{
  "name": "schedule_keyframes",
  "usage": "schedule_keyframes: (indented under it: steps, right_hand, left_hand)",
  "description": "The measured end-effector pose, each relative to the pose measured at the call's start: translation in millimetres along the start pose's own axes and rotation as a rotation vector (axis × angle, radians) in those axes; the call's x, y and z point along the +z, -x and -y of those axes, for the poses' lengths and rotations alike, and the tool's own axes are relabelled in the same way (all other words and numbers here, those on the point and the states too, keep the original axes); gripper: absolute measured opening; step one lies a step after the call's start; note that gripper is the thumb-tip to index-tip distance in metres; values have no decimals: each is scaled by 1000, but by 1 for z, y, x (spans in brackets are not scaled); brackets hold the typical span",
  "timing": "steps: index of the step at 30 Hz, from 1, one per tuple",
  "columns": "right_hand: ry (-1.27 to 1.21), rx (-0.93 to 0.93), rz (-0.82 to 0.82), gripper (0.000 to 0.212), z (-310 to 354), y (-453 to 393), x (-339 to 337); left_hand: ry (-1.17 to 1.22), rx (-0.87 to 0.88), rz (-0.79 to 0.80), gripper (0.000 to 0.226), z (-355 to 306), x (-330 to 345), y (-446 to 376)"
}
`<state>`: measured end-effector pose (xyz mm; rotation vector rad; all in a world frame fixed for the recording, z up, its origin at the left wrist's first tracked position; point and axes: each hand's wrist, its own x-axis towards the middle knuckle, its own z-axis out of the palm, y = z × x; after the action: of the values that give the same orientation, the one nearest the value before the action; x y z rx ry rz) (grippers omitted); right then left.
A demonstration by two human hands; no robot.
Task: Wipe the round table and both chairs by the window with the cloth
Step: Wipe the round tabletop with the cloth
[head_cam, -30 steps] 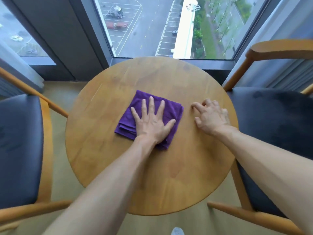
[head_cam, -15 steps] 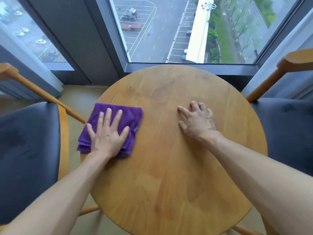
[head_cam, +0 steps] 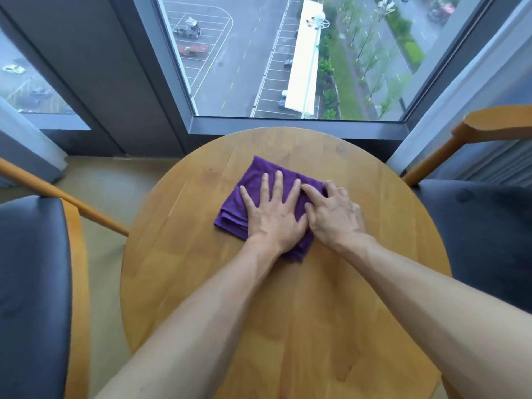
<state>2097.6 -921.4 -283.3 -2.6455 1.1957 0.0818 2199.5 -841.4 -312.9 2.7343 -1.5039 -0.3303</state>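
Note:
A folded purple cloth (head_cam: 253, 180) lies on the round wooden table (head_cam: 288, 312), a little beyond its middle. My left hand (head_cam: 273, 214) presses flat on the cloth with spread, straight fingers. Right beside it, my right hand (head_cam: 335, 216) rests at the cloth's right edge, its forefinger reaching onto the cloth and its other fingers bent against the table. To the left of the table stands a chair with a dark seat (head_cam: 31, 283) and wooden frame; a second chair (head_cam: 478, 226) is on the right.
A large window (head_cam: 288, 53) with a dark sill runs just behind the table's far edge. The left chair's wooden armrest (head_cam: 63, 197) slants toward the table. Beige floor (head_cam: 109, 197) shows between the left chair and the table.
My left hand has slid the cloth from the table's left edge back to the right, toward the middle. It now meets my right hand, which has stayed on the table.

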Motion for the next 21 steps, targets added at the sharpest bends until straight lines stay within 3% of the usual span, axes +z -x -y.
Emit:
schedule_keyframes:
  steps: [3, 6, 8, 11, 15, 17, 19, 21]
  right_hand:
    - [-40, 89, -67, 29, 18, -6, 5]
    - [-18, 173, -12, 34, 26, -15, 8]
    - [22, 197, 26, 36, 26, -21, 6]
    - [50, 204, 48, 41, 25, -23, 3]
    - [18, 201, 62, 47, 22, -21, 4]
    - [-7, 202, 64, 50, 19, -21, 3]
    - [-12, 206, 67, 51, 17, -23, 2]
    - [8, 212, 62, 50, 18, -28, -1]
  left_hand:
    - [-44, 202, 11, 67, 44, -1, 21]
    - [-92, 307, 48, 67, 111, -9, 37]
    - [-108, 248, 41, 68, 156, -14, 41]
    - [-57, -15, -1, 69, 188, -15, 20]
    - [75, -427, -42, 71, 138, -15, -45]
    - [120, -526, -53, 75, 100, -19, -77]
    - [114, -475, -57, 78, 66, -20, -97]
    - [77, -308, -41, 77, 38, -19, -102]
